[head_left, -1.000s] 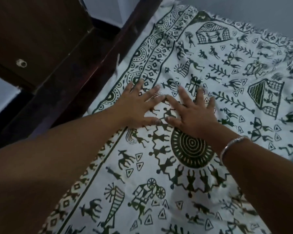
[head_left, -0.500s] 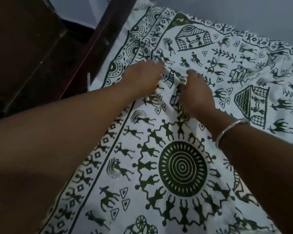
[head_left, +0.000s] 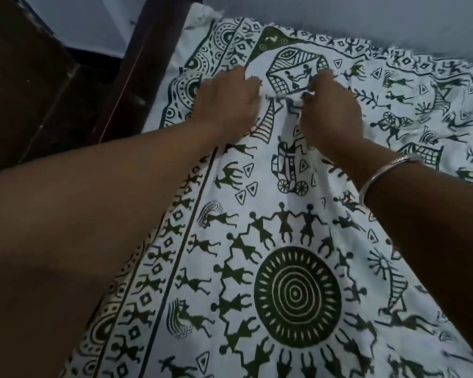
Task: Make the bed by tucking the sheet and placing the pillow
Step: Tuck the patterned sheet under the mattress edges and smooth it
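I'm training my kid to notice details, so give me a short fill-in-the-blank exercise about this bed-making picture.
The silver bangle circles the ___ wrist.
The left hand and right hand both grip the printed ___.
The dark wooden frame lies on the ___ of the picture.
Missing words: right; sheet; left.

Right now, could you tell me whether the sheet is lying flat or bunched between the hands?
Bunched: the left hand and right hand pinch the sheet, with a fold raised between them.
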`<state>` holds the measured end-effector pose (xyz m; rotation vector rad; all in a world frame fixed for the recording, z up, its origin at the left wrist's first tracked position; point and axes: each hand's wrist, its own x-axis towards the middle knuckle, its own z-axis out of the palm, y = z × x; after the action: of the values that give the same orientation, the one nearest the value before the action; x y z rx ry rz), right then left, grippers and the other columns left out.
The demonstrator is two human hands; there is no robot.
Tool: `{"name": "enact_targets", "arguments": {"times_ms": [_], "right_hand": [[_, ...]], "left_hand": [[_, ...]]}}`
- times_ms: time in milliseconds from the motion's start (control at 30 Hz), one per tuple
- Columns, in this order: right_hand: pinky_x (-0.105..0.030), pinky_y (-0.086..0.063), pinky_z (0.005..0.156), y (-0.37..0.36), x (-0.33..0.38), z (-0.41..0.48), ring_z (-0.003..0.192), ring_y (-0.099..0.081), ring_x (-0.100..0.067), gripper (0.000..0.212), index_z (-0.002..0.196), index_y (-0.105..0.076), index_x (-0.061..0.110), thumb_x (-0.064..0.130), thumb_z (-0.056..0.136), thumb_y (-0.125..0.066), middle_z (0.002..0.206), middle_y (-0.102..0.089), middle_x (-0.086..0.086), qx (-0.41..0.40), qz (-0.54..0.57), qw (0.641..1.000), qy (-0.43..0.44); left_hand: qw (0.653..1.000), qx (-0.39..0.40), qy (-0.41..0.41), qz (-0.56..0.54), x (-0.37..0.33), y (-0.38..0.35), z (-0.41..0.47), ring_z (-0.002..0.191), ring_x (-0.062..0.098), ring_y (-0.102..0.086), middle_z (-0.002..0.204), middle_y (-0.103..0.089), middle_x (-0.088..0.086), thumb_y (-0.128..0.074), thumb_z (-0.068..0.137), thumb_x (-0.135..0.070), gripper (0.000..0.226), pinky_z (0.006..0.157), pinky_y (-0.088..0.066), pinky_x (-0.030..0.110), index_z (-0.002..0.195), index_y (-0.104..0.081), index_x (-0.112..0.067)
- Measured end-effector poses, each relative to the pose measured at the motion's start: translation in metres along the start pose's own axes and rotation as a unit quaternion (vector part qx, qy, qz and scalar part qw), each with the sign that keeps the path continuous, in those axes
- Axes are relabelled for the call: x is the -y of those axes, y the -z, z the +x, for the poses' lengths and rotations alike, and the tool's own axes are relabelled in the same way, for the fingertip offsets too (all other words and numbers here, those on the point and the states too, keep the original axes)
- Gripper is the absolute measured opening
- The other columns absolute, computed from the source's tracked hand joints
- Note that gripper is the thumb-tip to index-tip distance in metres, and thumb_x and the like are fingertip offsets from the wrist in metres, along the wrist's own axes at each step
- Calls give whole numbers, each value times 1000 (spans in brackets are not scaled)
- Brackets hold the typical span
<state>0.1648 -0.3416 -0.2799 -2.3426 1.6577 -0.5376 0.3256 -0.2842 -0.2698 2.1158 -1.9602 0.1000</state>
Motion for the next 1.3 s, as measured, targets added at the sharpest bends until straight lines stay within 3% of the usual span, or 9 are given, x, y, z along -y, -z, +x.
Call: {"name": "enact_targets", "arguments": {"times_ms": [367, 500, 667, 733, 800, 867, 933, 1167, 1300], "right_hand": [[-33, -36, 67, -22, 3, 48, 85, -54, -30, 46, 128, -38, 10, 34, 92, -54, 96, -57, -11, 106, -31, 992, -68], [-35, -38, 68, -29, 6, 65, 94, -55, -32, 30, 119, -47, 8, 18, 91, -48, 104, -59, -14, 161, -101, 981, -40], [-36, -35, 64, -24, 12, 89, 80, -52, -31, 24, 113, -46, 12, 13, 88, -47, 86, -53, -9, -6, -20, 999, -34], [-42, -41, 74, -29, 14, 102, 96, -55, -35, 30, 121, -44, 12, 16, 92, -43, 100, -57, -14, 20, -18, 1000, 4], [-53, -23, 109, -49, 9, 106, 137, -25, -41, 50, 145, -27, 14, 33, 98, -31, 149, -31, -18, 160, -133, 976, 59], [-55, 0, 115, -66, 3, 103, 144, 5, -40, 60, 151, -4, 19, 42, 98, -18, 159, 1, -15, 196, -162, 966, 57], [-53, 3, 116, -73, 0, 98, 143, 9, -40, 61, 151, 1, 24, 45, 97, -16, 158, 7, -16, 162, -141, 976, 42], [-62, -18, 106, -57, 18, 98, 138, -12, -48, 62, 145, -24, 22, 46, 88, -38, 157, -11, -9, 121, -215, 966, 81], [-52, -32, 105, -42, 29, 127, 130, -32, -45, 75, 138, -35, 9, 41, 76, -61, 148, -27, -19, 166, -180, 959, 141]], "left_hand": [[985, 136, 98, -29, 21, -20, 66, 108, 36, -53, 121, -56, 16, -53, 91, -42, 45, 74, -36, 35, 125, -44, -15], [974, 194, 112, -34, 21, -22, 83, 97, 28, -54, 116, -58, 12, -54, 91, -26, 26, 75, -39, 34, 114, -54, -12], [985, 6, 140, -99, 16, -19, 95, 84, 29, -53, 98, -57, 11, -37, 89, -7, 30, 66, -39, 36, 118, -44, -9], [987, 21, 95, -129, 22, -24, 97, 97, 31, -54, 109, -56, 12, -41, 91, -13, 32, 77, -44, 40, 123, -40, -11], [986, 121, 57, -100, 26, -38, 95, 135, 32, -31, 146, -35, 15, -45, 95, -25, 42, 108, -28, 45, 135, -36, -15], [985, 156, 49, -57, 29, -49, 92, 145, 29, -2, 158, -8, 12, -40, 98, -31, 50, 117, -5, 47, 145, -26, -19], [988, 144, 43, -36, 32, -55, 93, 145, 29, 0, 158, -6, 11, -38, 98, -34, 54, 116, -2, 47, 148, -22, -21], [993, 71, 13, 96, 33, -33, 111, 131, 37, -29, 142, -35, 18, -60, 78, -52, 80, 101, -30, 49, 139, -34, -8], [985, 163, 48, 14, 42, -27, 122, 121, 32, -44, 137, -41, 15, -69, 74, -50, 70, 95, -40, 39, 129, -47, -13]]}}
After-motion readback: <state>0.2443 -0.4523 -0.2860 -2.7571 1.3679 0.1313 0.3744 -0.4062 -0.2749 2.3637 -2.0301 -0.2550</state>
